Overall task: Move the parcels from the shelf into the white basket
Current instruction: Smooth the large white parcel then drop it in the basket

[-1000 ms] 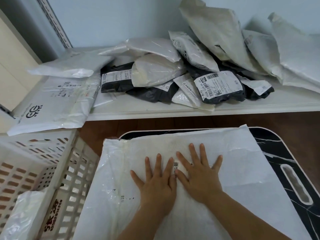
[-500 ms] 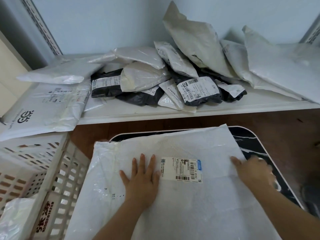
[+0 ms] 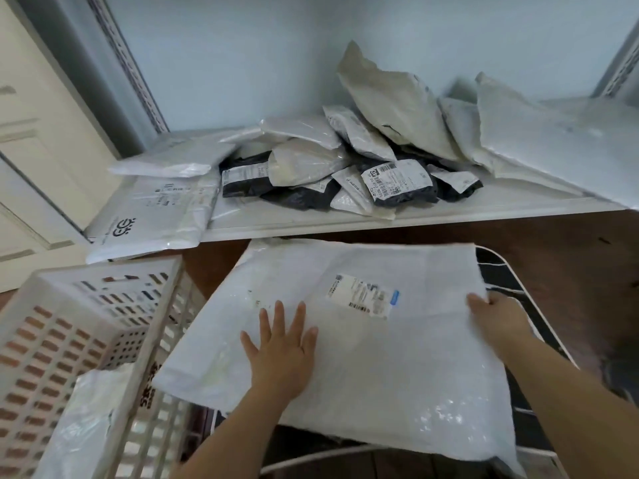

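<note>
A pale blue wall (image 3: 242, 63) fills the view from ten to two o'clock, evenly and softly lit. A grey metal upright (image 3: 124, 60) with a row of slots runs slantwise down it at eleven o'clock, and a second slotted upright (image 3: 622, 63) shows at two o'clock. At nine o'clock stands a cream panelled door (image 3: 38, 140). Dark brown wooden floor (image 3: 560, 267) shows at three o'clock. Near four o'clock the edge of a black marbled tabletop (image 3: 505, 281) with a white rim shows.
</note>
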### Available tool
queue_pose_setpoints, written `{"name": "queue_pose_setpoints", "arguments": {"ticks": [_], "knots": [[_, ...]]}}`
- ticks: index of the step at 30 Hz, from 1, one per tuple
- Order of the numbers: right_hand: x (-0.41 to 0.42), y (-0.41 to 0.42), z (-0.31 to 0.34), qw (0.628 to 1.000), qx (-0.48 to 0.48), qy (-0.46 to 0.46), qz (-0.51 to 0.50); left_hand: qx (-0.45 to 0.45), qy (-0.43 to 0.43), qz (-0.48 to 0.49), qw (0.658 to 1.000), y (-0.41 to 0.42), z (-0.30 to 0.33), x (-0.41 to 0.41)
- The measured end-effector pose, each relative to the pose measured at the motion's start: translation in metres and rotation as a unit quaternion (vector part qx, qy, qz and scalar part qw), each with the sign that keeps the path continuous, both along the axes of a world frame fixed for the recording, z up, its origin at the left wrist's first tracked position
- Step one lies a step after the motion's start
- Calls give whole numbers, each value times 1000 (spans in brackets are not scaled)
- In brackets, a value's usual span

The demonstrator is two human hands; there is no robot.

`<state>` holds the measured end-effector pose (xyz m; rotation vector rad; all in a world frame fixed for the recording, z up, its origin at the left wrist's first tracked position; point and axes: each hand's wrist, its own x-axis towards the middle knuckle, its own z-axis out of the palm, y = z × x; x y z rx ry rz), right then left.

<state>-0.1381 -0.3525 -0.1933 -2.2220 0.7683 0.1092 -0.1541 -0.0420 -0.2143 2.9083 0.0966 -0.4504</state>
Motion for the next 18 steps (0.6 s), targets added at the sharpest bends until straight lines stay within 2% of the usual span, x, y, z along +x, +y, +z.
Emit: {"name": "queue_pose_setpoints", "arguments": {"ticks": [1,2,5,7,9,12,13,14,16,18], "knots": [[0,-5,-3,999,-32,12,7,-4,5,-6,1000,-1,-2,-3],[0,-10,-4,995,-70,39,55,-9,10,-14,1000,-2,-4,-4],[10,-20,-9,948,-190,112,229,-26,16,-49,998,-6,-6,-3],[15,-28,-8,930,-232,114,259,-4,2,-58,998,-12,-7,-4],[20,-35,-7,927,-282,105,226,2,-9,-59,998,-19,-9,-5],[23,-34,-5,920,-377,69,84,8,-26,-78,997,-28,-12,-7],[24,-29,-5,919,-386,61,60,24,-37,-86,995,-29,-14,-7],[22,-17,-6,915,-391,60,81,39,-37,-93,994,-30,-18,-6],[12,14,-32,906,-371,42,199,34,-23,-98,994,-34,-28,-5],[-9,56,-62,898,-320,-17,303,-5,-41,-95,995,-42,-42,-7]]}}
